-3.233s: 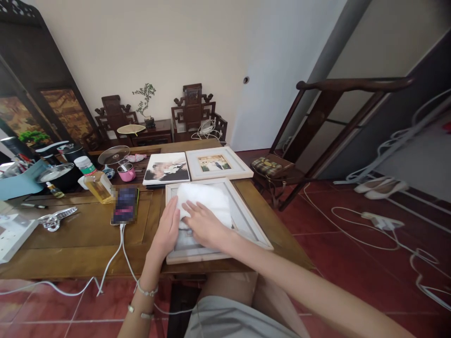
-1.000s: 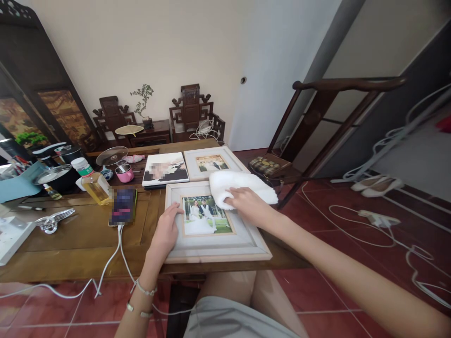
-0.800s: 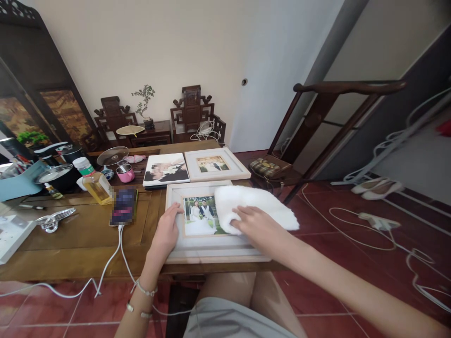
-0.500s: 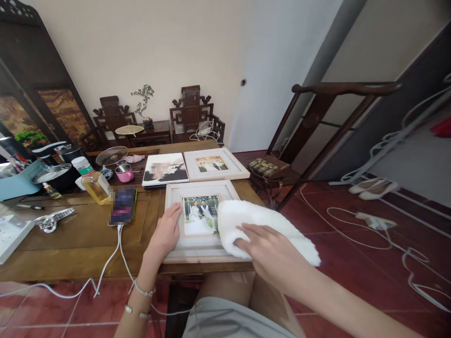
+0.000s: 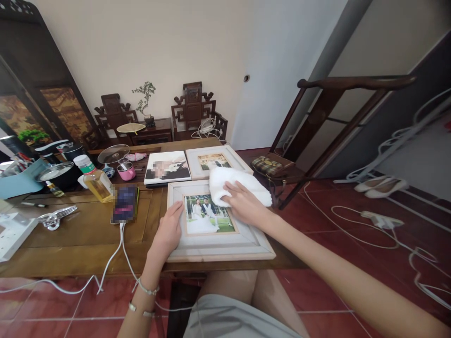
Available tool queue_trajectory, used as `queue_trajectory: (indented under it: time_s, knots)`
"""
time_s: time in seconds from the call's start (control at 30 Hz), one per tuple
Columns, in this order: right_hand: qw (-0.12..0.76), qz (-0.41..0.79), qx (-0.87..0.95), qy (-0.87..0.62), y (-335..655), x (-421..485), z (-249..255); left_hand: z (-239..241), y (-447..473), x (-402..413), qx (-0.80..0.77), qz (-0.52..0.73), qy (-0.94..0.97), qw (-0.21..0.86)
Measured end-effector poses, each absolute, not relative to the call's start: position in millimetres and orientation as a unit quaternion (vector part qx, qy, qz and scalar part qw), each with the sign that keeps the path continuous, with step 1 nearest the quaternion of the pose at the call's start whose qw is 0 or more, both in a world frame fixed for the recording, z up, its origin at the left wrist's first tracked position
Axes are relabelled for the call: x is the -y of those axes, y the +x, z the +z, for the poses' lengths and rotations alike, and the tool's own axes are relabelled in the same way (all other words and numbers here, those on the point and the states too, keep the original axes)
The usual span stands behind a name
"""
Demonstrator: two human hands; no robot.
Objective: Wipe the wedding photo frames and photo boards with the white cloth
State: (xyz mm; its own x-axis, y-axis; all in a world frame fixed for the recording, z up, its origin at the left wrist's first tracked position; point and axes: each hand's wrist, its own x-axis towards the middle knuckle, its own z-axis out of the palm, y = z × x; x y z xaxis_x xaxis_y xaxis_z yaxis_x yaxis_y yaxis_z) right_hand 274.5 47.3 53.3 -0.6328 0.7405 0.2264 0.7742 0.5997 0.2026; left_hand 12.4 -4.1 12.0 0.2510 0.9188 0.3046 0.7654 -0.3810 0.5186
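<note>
A pale wooden photo frame (image 5: 225, 244) with a wedding picture lies flat at the near edge of the wooden table (image 5: 81, 234). My left hand (image 5: 169, 230) rests on the frame's left side, fingers flat, holding it steady. My right hand (image 5: 244, 203) presses a folded white cloth (image 5: 236, 182) onto the frame's far right corner, fingers flat on top of the cloth. Behind this frame lie a second framed photo (image 5: 215, 160) and a frameless photo print (image 5: 167, 167).
A phone (image 5: 124, 204) with a white charging cable lies left of the frame. Further left are an oil bottle (image 5: 93, 180), a pink cup (image 5: 126, 172), a small fan, pots and scissors. A dark wooden chair (image 5: 317, 117) stands to the right; cables trail over the red floor.
My right hand has swept the cloth from the frame's middle to its right side, down to the near right corner, and now back up to the far right corner. The left hand stayed put.
</note>
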Motion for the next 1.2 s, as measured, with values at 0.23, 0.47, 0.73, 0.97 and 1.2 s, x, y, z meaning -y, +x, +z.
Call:
queue_trajectory:
  time_s: [0.23, 0.47, 0.73, 0.97, 1.2]
  knots:
    - [0.057, -0.106, 0.902, -0.415, 284.6, 22.1, 53.1, 10.9, 13.6, 4.3, -0.531, 0.318, 0.774, 0.133]
    - [0.086, -0.066, 0.910, -0.400, 291.2, 90.7, 60.8, 10.9, 13.8, 3.5, -0.533, 0.314, 0.773, 0.142]
    - [0.088, -0.056, 0.886, -0.451, 284.4, 24.9, 58.4, 14.4, 12.1, 5.0, -0.528, 0.292, 0.783, 0.148]
    - [0.099, -0.104, 0.867, -0.477, 271.9, -60.1, 58.1, 13.5, 11.0, 4.3, -0.530, 0.290, 0.783, 0.148]
    - [0.008, -0.043, 0.908, -0.416, 273.7, -23.3, 74.2, 16.4, 13.9, 6.5, -0.543, 0.295, 0.772, 0.148]
